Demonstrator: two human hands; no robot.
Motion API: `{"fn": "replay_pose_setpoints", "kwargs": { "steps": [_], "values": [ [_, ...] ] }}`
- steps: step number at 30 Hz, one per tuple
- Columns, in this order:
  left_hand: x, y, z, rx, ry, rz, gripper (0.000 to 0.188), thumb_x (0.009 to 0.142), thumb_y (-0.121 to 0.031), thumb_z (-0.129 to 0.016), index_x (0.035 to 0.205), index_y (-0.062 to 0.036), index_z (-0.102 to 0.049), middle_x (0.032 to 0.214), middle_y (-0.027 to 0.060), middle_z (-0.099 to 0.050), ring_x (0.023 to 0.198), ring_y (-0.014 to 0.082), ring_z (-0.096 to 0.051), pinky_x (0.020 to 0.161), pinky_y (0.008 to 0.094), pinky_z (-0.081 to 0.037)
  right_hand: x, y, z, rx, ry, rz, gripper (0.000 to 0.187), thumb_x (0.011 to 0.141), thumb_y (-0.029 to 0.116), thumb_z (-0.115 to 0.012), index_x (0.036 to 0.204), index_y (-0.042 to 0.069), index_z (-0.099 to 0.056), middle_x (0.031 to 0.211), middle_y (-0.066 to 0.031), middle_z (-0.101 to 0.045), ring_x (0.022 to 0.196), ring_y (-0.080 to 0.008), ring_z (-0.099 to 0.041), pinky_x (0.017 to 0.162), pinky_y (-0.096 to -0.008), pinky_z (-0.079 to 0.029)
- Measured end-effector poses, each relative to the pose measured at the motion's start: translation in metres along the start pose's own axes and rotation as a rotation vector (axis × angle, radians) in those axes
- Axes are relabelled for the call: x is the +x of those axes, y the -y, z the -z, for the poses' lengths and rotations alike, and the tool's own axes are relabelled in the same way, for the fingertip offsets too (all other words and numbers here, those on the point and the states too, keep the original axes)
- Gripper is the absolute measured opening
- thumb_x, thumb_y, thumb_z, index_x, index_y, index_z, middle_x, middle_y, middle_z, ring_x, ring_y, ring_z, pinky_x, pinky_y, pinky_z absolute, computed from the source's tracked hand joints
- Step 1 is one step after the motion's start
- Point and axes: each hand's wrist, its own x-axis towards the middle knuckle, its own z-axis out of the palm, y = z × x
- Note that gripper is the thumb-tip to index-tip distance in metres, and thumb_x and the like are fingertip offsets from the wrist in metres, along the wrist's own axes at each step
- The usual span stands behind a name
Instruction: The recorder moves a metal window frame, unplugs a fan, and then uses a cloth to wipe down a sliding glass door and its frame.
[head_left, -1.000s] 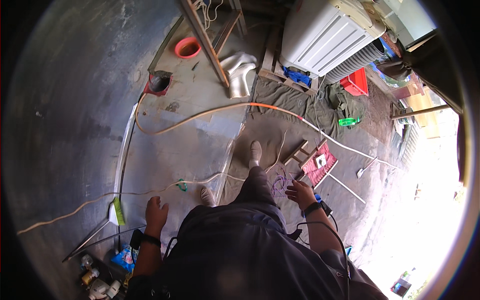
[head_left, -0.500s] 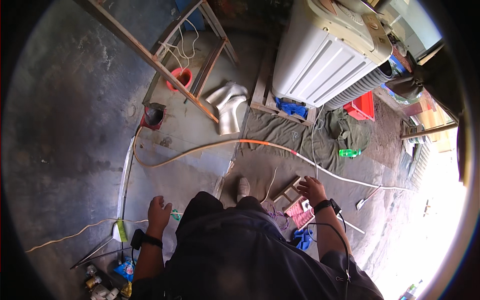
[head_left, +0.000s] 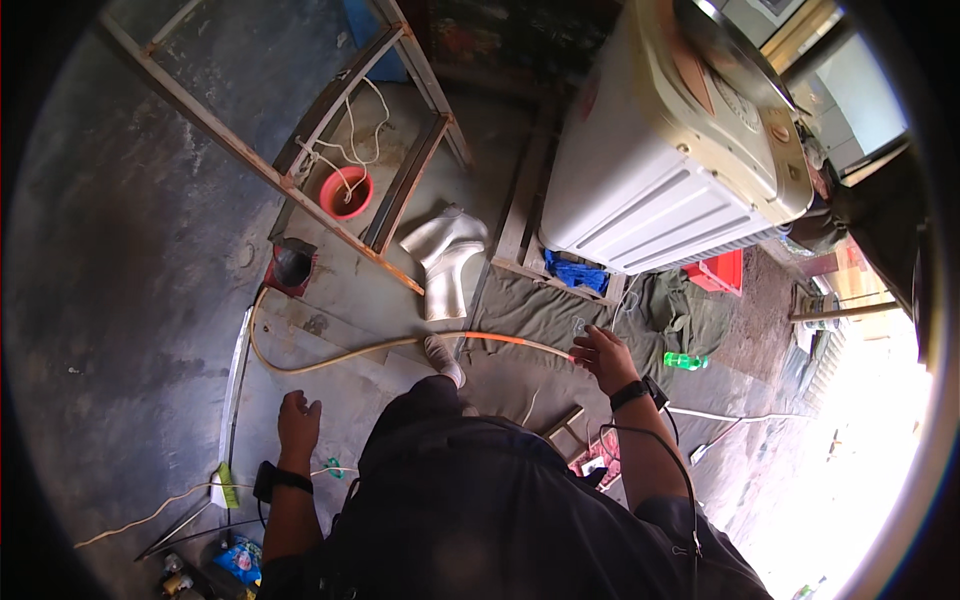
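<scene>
My left hand [head_left: 298, 425] hangs in the air over the grey floor, thumb apart from loosely curled fingers, holding nothing. Farther forward, my right hand [head_left: 603, 358] is also without a load, its fingers apart. In the picture it overlaps the long hose [head_left: 505, 340], but I cannot tell that they touch. This hose lies on the floor, tan at the left, orange in the middle and white [head_left: 740, 418] at the right. My shoe [head_left: 444, 358] is stepping at the hose. A pair of whitish boots [head_left: 446, 260] lies just ahead.
A white washing machine [head_left: 650, 180] stands on a wooden pallet [head_left: 530, 255] at the front right. A rusty metal frame [head_left: 215, 130] leans at the front left, near a red pot [head_left: 347, 195] with white cord. A green bottle [head_left: 685, 361] and red crate [head_left: 715, 272] are on the right.
I have stepped forward, so the boots, pot and washing machine appear nearer. One shoe has come forward to the hose. My right hand is a little farther forward; both hands stay empty.
</scene>
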Motion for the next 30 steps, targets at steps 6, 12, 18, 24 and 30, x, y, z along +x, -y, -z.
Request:
{"fn": "replay_pose_setpoints", "kwargs": {
  "steps": [6, 12, 18, 24, 30],
  "values": [
    [0.092, -0.057, 0.041, -0.188, -0.186, -0.079, 0.044, 0.083, -0.018, -0.071, 0.119, 0.0006, -0.053, 0.103, 0.0159, -0.064, 0.090, 0.0248, -0.064, 0.080, 0.0351, -0.051, 0.054, 0.071, -0.060, -0.033, 0.052, 0.009, 0.044, 0.093, 0.032, -0.060, 0.123, 0.001, -0.050, 0.105, -0.0135, -0.063, 0.082, -0.0208, -0.066, 0.065, -0.0298, -0.053],
    [0.185, -0.121, 0.145, -0.324, -0.527, -0.192, 0.048, 0.089, -0.025, -0.068, 0.126, -0.0001, -0.049, 0.115, 0.0127, -0.061, 0.105, 0.0227, -0.061, 0.090, 0.0337, -0.047, 0.107, 0.140, -0.139, -0.098, 0.214, 0.033, 0.038, 0.094, 0.029, -0.058, 0.121, 0.002, -0.052, 0.103, -0.0107, -0.063, 0.082, -0.0190, -0.065, 0.068, -0.0305, -0.053],
    [0.228, -0.234, 0.251, -0.339, -0.743, -0.256, 0.059, 0.092, -0.030, -0.064, 0.136, 0.0025, -0.042, 0.135, 0.0176, -0.049, 0.124, 0.0241, -0.049, 0.102, 0.0330, -0.039, 0.171, 0.198, -0.202, -0.101, 0.383, 0.038, 0.026, 0.094, 0.024, -0.057, 0.112, 0.005, -0.053, 0.095, -0.0102, -0.064, 0.079, -0.0200, -0.065, 0.065, -0.0319, -0.053],
    [0.275, -0.287, 0.299, -0.479, -0.968, -0.394, 0.072, 0.090, -0.024, -0.067, 0.144, 0.0020, -0.028, 0.144, 0.0237, -0.038, 0.132, 0.0331, -0.041, 0.106, 0.0393, -0.037, 0.251, 0.232, -0.237, -0.174, 0.579, 0.016, 0.034, 0.094, 0.031, -0.057, 0.117, 0.007, -0.052, 0.094, -0.0128, -0.064, 0.070, -0.0196, -0.066, 0.062, -0.0312, -0.056],
    [0.307, -0.326, 0.311, -0.440, -1.112, -0.179, 0.080, 0.086, -0.034, -0.069, 0.142, 0.0064, -0.028, 0.140, 0.0290, -0.041, 0.124, 0.0396, -0.049, 0.102, 0.0419, -0.041, 0.288, 0.287, -0.278, -0.286, 0.531, 0.041, 0.031, 0.096, 0.029, -0.053, 0.118, 0.007, -0.051, 0.091, -0.0095, -0.064, 0.078, -0.0232, -0.066, 0.070, -0.0382, -0.053]
  ]
}}
